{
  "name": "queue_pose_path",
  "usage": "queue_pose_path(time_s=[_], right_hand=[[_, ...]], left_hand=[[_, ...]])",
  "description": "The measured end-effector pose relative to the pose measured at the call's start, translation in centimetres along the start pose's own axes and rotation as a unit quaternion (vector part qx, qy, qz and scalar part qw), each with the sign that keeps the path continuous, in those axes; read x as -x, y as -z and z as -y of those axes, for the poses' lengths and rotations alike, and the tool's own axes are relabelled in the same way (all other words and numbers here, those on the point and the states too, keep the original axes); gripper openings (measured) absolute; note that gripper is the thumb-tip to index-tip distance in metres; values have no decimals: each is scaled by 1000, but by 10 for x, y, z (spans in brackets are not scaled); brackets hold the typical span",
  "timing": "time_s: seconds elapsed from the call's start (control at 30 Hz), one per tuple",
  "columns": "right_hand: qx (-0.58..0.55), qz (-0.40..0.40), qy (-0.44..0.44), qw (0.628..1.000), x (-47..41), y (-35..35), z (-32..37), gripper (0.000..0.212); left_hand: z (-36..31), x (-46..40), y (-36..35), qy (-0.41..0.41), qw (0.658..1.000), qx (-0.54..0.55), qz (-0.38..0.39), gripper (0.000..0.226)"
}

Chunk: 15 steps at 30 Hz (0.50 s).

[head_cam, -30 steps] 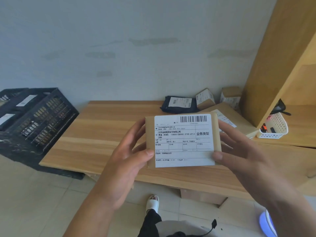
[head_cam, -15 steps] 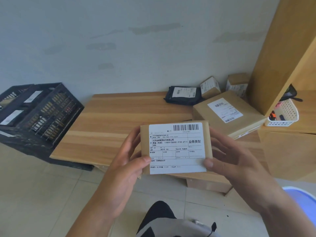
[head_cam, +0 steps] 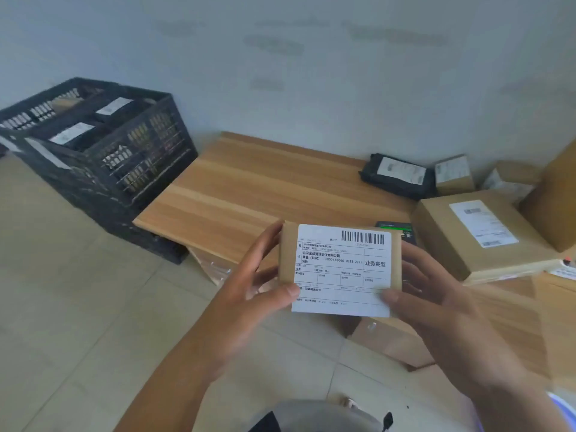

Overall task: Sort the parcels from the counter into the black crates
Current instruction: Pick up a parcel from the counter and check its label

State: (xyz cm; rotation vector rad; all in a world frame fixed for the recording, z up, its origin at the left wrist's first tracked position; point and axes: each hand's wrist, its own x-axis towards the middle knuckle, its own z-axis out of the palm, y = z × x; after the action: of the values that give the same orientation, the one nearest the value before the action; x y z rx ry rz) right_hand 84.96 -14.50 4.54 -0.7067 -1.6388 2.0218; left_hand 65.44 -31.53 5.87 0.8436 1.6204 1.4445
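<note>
1. the left hand (head_cam: pixel 249 294) and the right hand (head_cam: pixel 436 294) hold one brown parcel (head_cam: pixel 339 269) between them, thumbs pressed on the lower corners of its white label (head_cam: pixel 343 275), the other fingers curled behind its side edges.
2. the parcel is held in the air over the near edge of the wooden counter (head_cam: pixel 249 194), label face toward the camera, barcode at the top; its long axis runs left to right, nearly level.
3. four more parcels lie at the counter's right end: a black bag (head_cam: pixel 396 176), two small brown boxes (head_cam: pixel 453 176) (head_cam: pixel 511 179) by the wall, and one large flat brown box (head_cam: pixel 480 238) nearer.
4. a dark device with a green stripe (head_cam: pixel 396 227) shows just behind the held parcel.
5. two black crates (head_cam: pixel 124 157) stand on the floor left of the counter, with two labelled dark parcels (head_cam: pixel 73 134) (head_cam: pixel 113 106) visible inside.
</note>
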Motion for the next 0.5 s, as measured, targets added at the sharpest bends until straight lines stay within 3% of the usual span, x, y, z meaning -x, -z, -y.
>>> queue_pose_path(time_s=[0.2,0.33,0.5], right_hand=[[1,116,-76,990,-37,-148,-31,64],[-17,190,-118,975,-57,-243,-42,53],[8,225,-115,968,-81,-336,-64,48]], left_hand=[[22,86,124,42,991,7,-129,80],[35,141,198,47,976,40,-207,76],[47,183,270,50,961,64,-265,71]])
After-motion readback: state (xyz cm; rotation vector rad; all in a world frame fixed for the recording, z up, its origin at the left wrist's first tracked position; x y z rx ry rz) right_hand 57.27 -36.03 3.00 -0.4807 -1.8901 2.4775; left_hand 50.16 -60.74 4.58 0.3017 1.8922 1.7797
